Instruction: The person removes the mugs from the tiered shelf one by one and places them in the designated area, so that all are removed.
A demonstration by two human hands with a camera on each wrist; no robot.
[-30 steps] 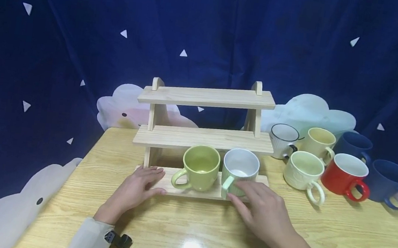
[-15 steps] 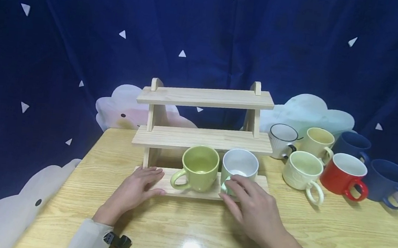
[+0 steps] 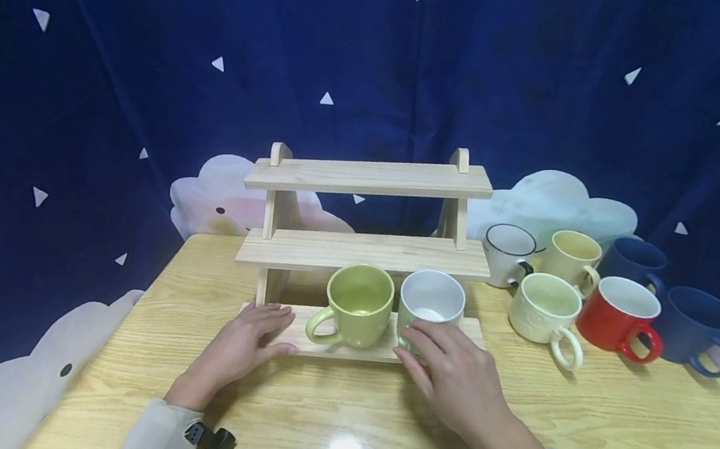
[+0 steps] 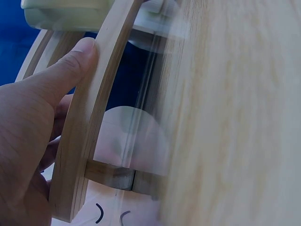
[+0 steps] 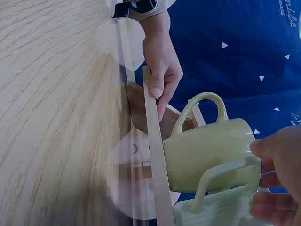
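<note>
My left hand [image 3: 249, 339] grips the left end of the wooden rack's bottom shelf [image 3: 303, 336]. In the left wrist view its thumb lies on the shelf's front edge, with the fingers on the other side. An olive-green mug [image 3: 360, 306] stands upright on that shelf, its handle toward the front left. Beside it on the right is a pale mint-green mug [image 3: 433, 299] with a ribbed side. My right hand [image 3: 459, 373] is at this mug's front, covering its handle in the head view. In the right wrist view the mint mug's handle [image 5: 214, 176] lies near the slightly bent, apart thumb and fingers.
The rack's middle shelf [image 3: 363, 251] and top shelf [image 3: 368, 175] rise behind the mugs. Right of the rack, several mugs stand close together on the table, among them a cream mug [image 3: 544, 308], a red mug [image 3: 619, 313] and a blue mug [image 3: 695, 326].
My right hand has shifted slightly left across the mint mug's front, so its handle is now hidden in the head view. The left hand keeps its place on the shelf.
</note>
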